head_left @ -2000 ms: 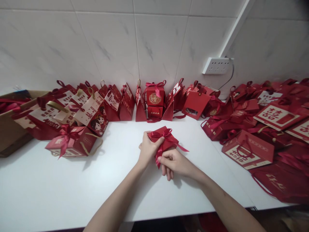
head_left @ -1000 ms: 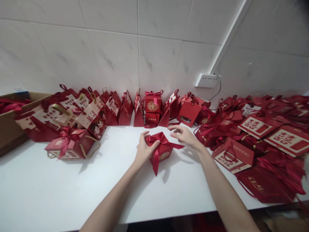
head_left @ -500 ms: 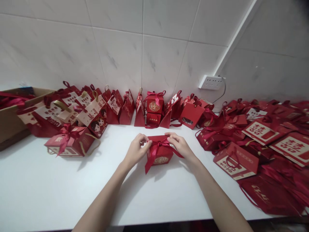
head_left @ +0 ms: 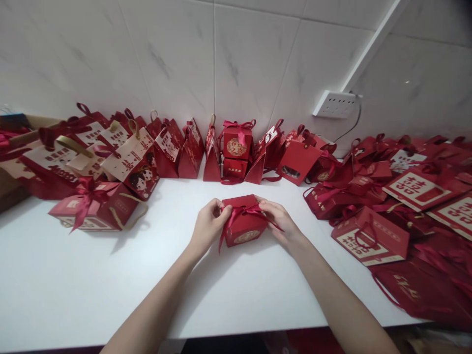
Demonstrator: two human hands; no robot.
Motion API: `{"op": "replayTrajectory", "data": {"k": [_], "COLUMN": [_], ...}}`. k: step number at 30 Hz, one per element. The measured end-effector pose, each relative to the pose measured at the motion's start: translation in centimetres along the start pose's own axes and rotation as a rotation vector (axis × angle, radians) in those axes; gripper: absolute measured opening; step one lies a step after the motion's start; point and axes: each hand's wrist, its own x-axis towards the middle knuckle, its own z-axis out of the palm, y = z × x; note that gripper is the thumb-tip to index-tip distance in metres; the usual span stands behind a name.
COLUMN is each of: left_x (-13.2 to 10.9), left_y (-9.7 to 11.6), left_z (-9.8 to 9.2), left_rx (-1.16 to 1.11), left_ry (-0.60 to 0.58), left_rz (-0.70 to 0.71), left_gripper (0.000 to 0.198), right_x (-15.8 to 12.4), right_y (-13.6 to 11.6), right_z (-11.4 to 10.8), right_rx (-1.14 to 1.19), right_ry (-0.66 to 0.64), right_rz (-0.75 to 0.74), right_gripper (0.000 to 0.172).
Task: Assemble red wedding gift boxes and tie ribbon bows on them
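Observation:
A small red box (head_left: 245, 233) with a round gold emblem rests on the white table in front of me, a red ribbon bow (head_left: 243, 211) tied over its top. My left hand (head_left: 212, 221) is at the box's left side, thumb and fingers pinched on the bow's left part. At the right side, my right hand (head_left: 278, 219) has its fingers closed on the ribbon's right part near the box's edge. The undersides of both hands' fingers are partly hidden.
Red gift boxes (head_left: 238, 142) line the tiled wall. A ribboned box (head_left: 98, 206) lies left, near a cardboard carton (head_left: 11, 189). Many red boxes and bags (head_left: 372, 236) crowd the right side. A white power strip (head_left: 336, 104) is on the wall.
The view has shifted a little closer. The ribbon's tails have been drawn outward to the sides, off the box's front, so more of the gold emblem shows. Both hands remain at the bow.

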Motion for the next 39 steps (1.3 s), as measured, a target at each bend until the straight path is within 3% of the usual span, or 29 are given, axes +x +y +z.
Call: {"op": "replayTrajectory", "data": {"k": [4,9,15,18,23,27,34,39], "left_x": [-0.5,-0.7,0.0,0.4,0.6,0.6,0.4,0.0], "left_y": [-0.2,-0.2,-0.6,-0.8,-0.5,-0.5,0.1,0.4], "left_z": [0.6,1.0,0.9,0.6,0.2,0.1,-0.4,-0.2], "left_rx": [0.000,-0.017,-0.118,-0.186,-0.269,-0.263,-0.293,-0.257], "left_ry": [0.015,0.031,0.002,-0.029,-0.066,-0.052,-0.053,-0.214], "left_rz": [0.001,0.016,-0.004,-0.023,-0.068,-0.049,-0.058,-0.117], "left_gripper": [0.025,0.025,0.023,0.023,0.032,0.035,0.030,0.031], "right_x": [0.3,0.8,1.3,0.9,-0.6,-0.8,0.2,0.9], "right_y": [0.0,0.1,0.7,0.6,0.2,0.7,1.6,1.9], "right_z": [-0.2,-0.4,-1.7,-2.4,-2.2,-1.3,-1.0,-1.7], "right_rx": [0.066,0.080,-0.149,-0.331,-0.680,-0.737,-0.838,-0.856], "right_ry": [0.002,-0.023,-0.032,-0.179,-0.303,-0.177,0.052,0.171], "right_rz": [0.053,0.112,-0.109,-0.172,-0.111,-0.193,-0.396,-0.495], "right_gripper": [0.033,0.031,0.034,0.054,0.111,0.120,0.114,0.112]}}
